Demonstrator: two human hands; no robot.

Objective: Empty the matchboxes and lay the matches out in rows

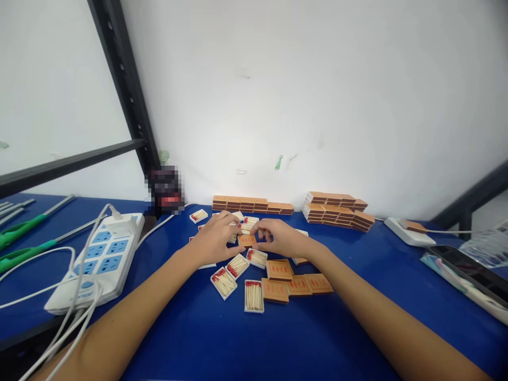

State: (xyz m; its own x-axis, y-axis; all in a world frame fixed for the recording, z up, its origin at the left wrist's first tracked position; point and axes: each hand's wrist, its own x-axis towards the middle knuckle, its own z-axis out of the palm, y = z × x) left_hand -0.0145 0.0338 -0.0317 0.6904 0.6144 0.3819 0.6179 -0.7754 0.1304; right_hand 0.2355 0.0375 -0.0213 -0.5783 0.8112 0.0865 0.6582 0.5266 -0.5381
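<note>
Left hand [221, 236] and right hand [275, 236] half-curled, angled inward — a matchbox [246, 241] between them, grip unclear.

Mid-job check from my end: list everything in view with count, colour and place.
Matchbox: one, orange-brown, centre
Match trays: several, white with red-tipped matches, around centre
Loose matchboxes: at least four, orange-brown, front right of centre
Stacked matchboxes: two groups, orange-brown, back
Power strip: one, white and blue, left
Cables: several, white, mostly left
Tools: at least two, green and silver, far left
Shelf frame: black, both sides
Pixelated item: one, dark and red, back left
Device: one, white, right
Phone-like slab: one, black, far right
Packet: one, pale, under slab
Clear plastic: far right
Wall: white, behind
Tabletop: blue, beneath
Left hand: one, bare, centre
Right hand: one, bare, centre
</note>
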